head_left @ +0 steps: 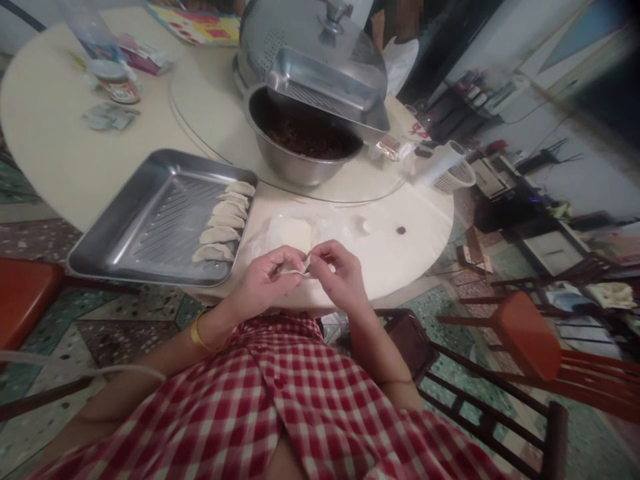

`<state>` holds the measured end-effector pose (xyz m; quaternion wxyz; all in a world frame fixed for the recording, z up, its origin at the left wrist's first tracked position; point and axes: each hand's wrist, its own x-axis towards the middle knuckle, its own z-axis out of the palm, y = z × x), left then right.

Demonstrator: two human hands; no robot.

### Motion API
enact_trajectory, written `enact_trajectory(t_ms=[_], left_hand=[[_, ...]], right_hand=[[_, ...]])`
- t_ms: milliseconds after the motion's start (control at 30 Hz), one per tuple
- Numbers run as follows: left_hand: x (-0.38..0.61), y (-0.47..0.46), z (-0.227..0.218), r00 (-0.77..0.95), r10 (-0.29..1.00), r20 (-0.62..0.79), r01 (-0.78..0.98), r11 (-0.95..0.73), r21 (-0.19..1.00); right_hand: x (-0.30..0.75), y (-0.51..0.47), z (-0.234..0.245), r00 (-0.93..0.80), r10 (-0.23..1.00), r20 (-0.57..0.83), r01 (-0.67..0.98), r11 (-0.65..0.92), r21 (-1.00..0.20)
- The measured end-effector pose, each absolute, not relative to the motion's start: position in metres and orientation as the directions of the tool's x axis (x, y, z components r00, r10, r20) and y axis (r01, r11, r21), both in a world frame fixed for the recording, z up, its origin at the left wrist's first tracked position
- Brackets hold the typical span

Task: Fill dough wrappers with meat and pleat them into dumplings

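Observation:
Between my fingertips, just above the table's near edge, is a small pale dumpling (304, 267), mostly hidden by the fingers. My left hand (267, 277) curls round its left side, and my right hand (339, 272) pinches its right edge. Right behind the hands lies a stack of white dumpling wrappers (296, 233) on clear plastic. To the left, a metal tray (165, 220) holds a row of several folded dumplings (220, 235) along its right side. A steel bowl of dark filling (305, 167) stands beyond the wrappers.
An empty metal tray (325, 93) leans across the bowl, before a large steamer lid (320, 33). A jar (117, 87) stands at the back left, a white basket (456, 175) at the right edge. Orange chairs (530, 333) flank the round table (420, 227). A person is partly visible behind.

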<state>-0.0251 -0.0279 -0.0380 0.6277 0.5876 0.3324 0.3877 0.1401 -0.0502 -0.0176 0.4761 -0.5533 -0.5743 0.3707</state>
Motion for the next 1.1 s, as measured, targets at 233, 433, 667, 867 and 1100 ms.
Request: enact_trajectory(t_ms=[233,433,667,867,1100], left_hand=[[-0.0237,-0.0287,-0.0413,0.447,0.893,0.054,-0.129,0.005,0.992],[-0.0236,-0.0281,-0.0378,0.463,0.883,0.079,-0.13,-0.021,0.991],[-0.0198,-0.0281,-0.0328,0.411,0.911,-0.028,-0.111,0.08,0.991],[-0.0164,-0.0272,-0.0354,0.36,0.933,-0.029,-0.136,0.083,0.987],[-0.0149,-0.0277,-0.0365,0.294,0.955,-0.023,-0.192,0.082,0.978]], right_hand=[[0.1404,-0.0498,-0.0189,0.088,0.996,0.03,0.159,0.016,-0.987],[0.1417,-0.0503,-0.0178,0.082,0.995,0.065,0.192,0.048,-0.98],[0.1402,-0.0513,-0.0186,0.044,0.977,0.209,0.266,0.19,-0.945],[0.1409,-0.0542,-0.0183,-0.048,0.934,0.354,0.328,0.349,-0.878],[0.1362,-0.0581,-0.0187,-0.06,0.83,0.554,0.551,0.49,-0.675]])
